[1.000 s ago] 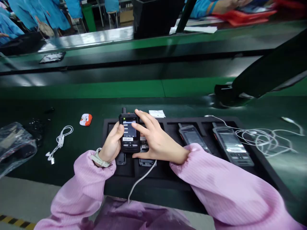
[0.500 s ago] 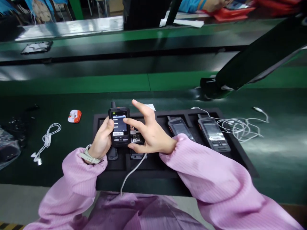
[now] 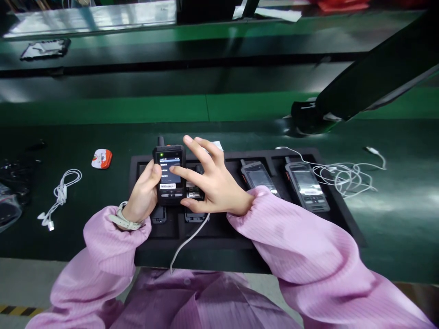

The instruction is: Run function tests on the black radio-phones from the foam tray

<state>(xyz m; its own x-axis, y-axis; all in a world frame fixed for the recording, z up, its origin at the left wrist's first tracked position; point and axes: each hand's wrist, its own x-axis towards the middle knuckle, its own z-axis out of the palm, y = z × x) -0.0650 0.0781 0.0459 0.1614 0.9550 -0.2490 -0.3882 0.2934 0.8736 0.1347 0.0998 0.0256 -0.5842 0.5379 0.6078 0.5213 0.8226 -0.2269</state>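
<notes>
While the left hand grips a lit handset above the black tray, the right hand, spread open, points its index finger at the screen.

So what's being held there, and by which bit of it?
The left hand holds the black handset by its left edge; the right hand has one of its fingers at the screen.

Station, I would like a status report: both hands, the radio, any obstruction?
Left hand gripping radio, screen lit. Right hand open, index finger at screen, contact unclear. White cable below right hand, not across screen.
</notes>
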